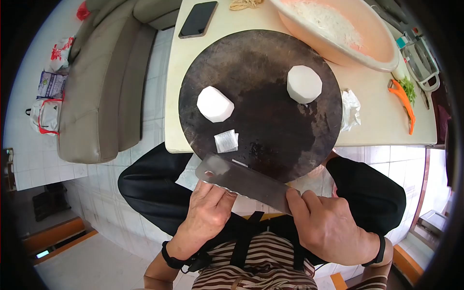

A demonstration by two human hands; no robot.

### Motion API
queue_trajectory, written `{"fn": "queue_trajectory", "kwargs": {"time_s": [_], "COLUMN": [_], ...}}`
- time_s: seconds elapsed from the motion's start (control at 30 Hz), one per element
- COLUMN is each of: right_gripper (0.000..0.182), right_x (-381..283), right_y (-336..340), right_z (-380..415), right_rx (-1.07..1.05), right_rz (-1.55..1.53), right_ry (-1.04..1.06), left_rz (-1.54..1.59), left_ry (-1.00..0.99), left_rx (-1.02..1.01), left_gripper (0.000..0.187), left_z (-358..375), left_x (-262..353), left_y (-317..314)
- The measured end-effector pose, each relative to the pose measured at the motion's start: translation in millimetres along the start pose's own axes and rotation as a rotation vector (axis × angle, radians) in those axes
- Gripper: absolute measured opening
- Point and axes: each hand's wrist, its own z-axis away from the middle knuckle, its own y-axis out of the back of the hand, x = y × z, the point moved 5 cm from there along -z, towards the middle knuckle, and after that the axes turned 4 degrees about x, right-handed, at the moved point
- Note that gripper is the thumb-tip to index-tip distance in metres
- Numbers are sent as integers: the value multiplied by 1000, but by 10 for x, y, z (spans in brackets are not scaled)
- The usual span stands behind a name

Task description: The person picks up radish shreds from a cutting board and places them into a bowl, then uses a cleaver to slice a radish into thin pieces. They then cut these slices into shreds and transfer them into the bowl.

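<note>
My right hand (pixel 328 220) is closed around the handle end of a cleaver (pixel 251 186), whose broad blade slants across the near edge of a dark round chopping board (pixel 261 130). My left hand (pixel 208 212) has its fingers bent against the blade's far end; the fingertips are hidden behind the metal, with skin showing through its hole. A pale, jagged rim runs along the blade's lower edge near those fingers. Two peeled white radish pieces (pixel 215 104) (pixel 304 84) rest apart on the board. Thin white slices (pixel 226 141) lie in a small stack above the blade.
Behind the board stands a large pinkish basin (pixel 353 55) with white shreds inside. A phone (pixel 198 19) lies at the table's (pixel 175 130) back left. An orange peeler (pixel 405 104), greens (pixel 408 89) and crumpled white plastic (pixel 350 110) are at right. A grey sofa (pixel 99 92) stands left.
</note>
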Motion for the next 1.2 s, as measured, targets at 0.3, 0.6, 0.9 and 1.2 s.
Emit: {"fn": "queue_trajectory", "kwargs": {"time_s": [0.3,0.6,0.9,1.2], "right_gripper": [19,19,22,14], "right_x": [13,-4,19,-106], "right_y": [-36,-43,-59,-94], "right_z": [-152,-260,-149,-398], "right_rx": [-74,16,-58,-12], "right_rz": [75,14,-35,132], "right_ry": [53,115,-25,73], "left_rz": [11,-24,3,-6], "left_ry": [-17,-28,-7,-15], "left_rx": [-15,55,-17,47], "left_gripper": [21,20,24,24], "left_z": [-4,15,55,72], "left_x": [-10,-7,-23,-2], "left_y": [-7,-16,-28,-37]}}
